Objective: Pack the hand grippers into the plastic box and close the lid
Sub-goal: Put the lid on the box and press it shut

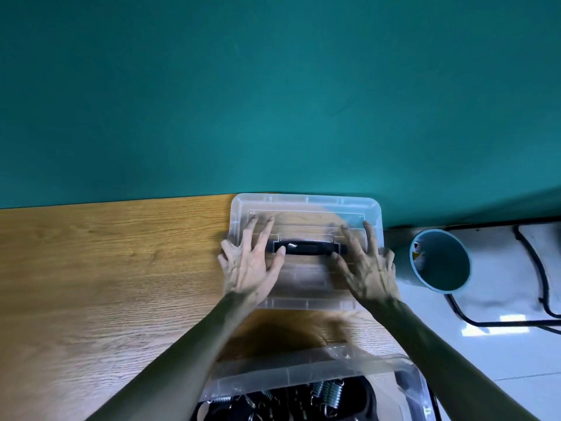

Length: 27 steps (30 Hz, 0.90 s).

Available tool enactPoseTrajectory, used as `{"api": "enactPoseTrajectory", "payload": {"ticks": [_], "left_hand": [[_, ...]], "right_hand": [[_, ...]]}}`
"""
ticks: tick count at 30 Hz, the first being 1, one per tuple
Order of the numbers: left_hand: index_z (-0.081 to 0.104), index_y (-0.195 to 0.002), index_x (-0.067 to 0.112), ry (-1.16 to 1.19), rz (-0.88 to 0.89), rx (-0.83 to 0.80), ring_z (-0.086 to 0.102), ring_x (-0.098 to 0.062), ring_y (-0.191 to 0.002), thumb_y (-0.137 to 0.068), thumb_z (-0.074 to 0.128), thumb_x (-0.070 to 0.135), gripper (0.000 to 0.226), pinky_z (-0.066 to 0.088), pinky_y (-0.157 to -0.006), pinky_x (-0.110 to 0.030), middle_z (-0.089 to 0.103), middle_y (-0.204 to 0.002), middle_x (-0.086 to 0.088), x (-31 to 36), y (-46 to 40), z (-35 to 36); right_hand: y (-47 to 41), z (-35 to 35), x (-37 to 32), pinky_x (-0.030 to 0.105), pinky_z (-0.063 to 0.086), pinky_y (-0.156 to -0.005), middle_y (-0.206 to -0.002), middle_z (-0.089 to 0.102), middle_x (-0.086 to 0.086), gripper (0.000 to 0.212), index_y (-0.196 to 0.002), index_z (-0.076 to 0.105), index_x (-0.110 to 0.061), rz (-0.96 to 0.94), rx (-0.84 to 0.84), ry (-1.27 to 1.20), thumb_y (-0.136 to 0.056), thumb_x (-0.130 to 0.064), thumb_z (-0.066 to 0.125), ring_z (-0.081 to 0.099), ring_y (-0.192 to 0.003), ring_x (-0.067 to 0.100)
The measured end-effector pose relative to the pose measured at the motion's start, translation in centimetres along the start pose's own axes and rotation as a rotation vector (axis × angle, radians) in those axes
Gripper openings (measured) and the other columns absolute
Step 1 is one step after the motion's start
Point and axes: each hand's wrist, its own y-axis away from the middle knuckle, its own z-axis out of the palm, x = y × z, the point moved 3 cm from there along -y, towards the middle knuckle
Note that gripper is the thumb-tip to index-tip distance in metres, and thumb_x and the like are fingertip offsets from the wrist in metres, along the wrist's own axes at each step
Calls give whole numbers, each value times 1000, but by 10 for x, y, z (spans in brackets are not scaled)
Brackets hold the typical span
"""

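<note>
A clear plastic lid (306, 208) with a black carry handle (306, 248) lies flat at the far edge of the wooden table. My left hand (249, 265) rests on its left side with fingers spread, little finger over the lid's left edge. My right hand (364, 265) lies on its right side, fingers also spread. Close to me at the bottom of the view stands the open clear plastic box (303, 375). Inside it lie several hand grippers (328, 393) with black handles and steel springs.
The wooden table (106, 268) stretches to the left. A teal wall rises behind it. A teal cup-like bin (440, 262) stands off the table's right edge on a white floor, with a black wire frame (540, 268) beyond it.
</note>
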Motion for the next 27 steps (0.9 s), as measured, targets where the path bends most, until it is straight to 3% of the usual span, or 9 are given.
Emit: {"api": "enactPoseTrajectory", "payload": {"ticks": [6,10,14,20,27], "left_hand": [[23,-156,46,-21,28,67,7,-14,-93,-96,31,67,65,33,-77,-36,18,-164,9,12,7,-27],[28,-154,46,-36,21,114,14,-16,-94,-97,34,66,61,39,-77,-38,16,-164,8,22,12,-55],[25,-155,47,-73,-2,165,19,-19,-91,-96,30,67,63,41,-77,-39,12,-166,9,32,18,-88],[25,-155,46,-82,-17,249,28,-23,-92,-96,30,68,64,44,-76,-40,12,-166,7,43,48,-130],[26,-155,46,-58,-31,347,33,-28,-101,-97,31,66,61,45,-81,-42,11,-166,8,54,98,-180]], "right_hand": [[9,-35,-7,55,36,-101,-166,-1,-5,60,-152,15,-50,26,177,59,-96,-65,32,36,-119,45],[20,-58,-14,51,38,-96,-166,9,-2,60,-151,24,-48,41,274,73,-95,-63,39,40,-111,41],[35,-85,-22,51,41,-91,-164,16,0,60,-149,32,-44,-4,360,100,-93,-66,33,44,-104,41],[67,-123,-31,50,43,-87,-163,14,3,61,-149,29,-44,-64,444,134,-93,-69,27,44,-103,41],[120,-159,-46,52,43,-90,-162,14,4,60,-149,30,-44,-115,521,98,-95,-69,33,43,-108,43]]}}
